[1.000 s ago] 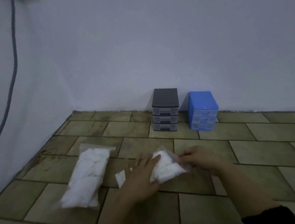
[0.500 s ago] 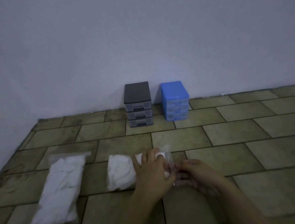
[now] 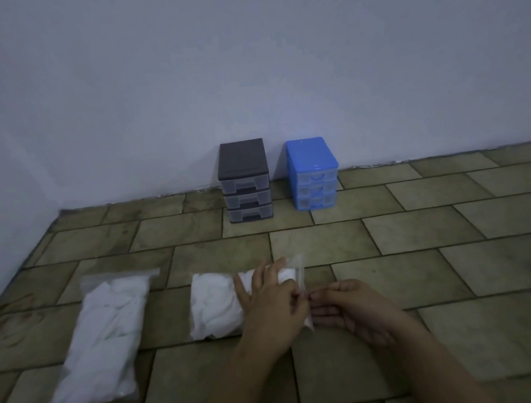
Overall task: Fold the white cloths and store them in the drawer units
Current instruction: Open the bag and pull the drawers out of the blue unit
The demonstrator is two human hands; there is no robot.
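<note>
— What have the hands got?
— Left hand and right hand both pinch the bag of cloths at its open end, on the floor.
— The drawer units?
— Black unit and blue unit stand well beyond the grip.

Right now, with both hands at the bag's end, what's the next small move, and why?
Probably pull the bag's mouth apart. The left hand and right hand pinch its right end, the white cloths are still inside, and the drawer units stand closed.
</note>
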